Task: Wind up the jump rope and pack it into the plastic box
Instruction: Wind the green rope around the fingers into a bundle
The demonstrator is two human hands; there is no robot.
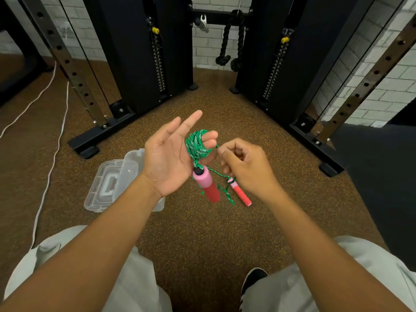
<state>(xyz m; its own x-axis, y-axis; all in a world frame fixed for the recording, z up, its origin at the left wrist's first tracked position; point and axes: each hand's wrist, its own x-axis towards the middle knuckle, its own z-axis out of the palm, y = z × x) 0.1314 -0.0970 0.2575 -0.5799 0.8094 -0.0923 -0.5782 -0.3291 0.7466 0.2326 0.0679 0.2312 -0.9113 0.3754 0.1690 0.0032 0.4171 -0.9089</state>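
I see most of the jump rope [197, 144] already wound: the green cord sits in a thick bundle around two fingers of my left hand [171, 158], whose other fingers [191, 119] are spread open and straight. One pink-and-red handle [208, 185] hangs just below that palm. My right hand [244, 166] is curled nearly closed just to the right, pinching the cord between thumb and forefinger close to the bundle. A short loose length runs down from there to the second handle [240, 192], which hangs lower, beneath my right hand; whether it touches the floor [202, 233] I cannot tell. The clear plastic box [105, 188] lies on the floor to the left, partly hidden by my left forearm, and holds no rope. I judge the winding nearly finished; the last length and all the packing remain.
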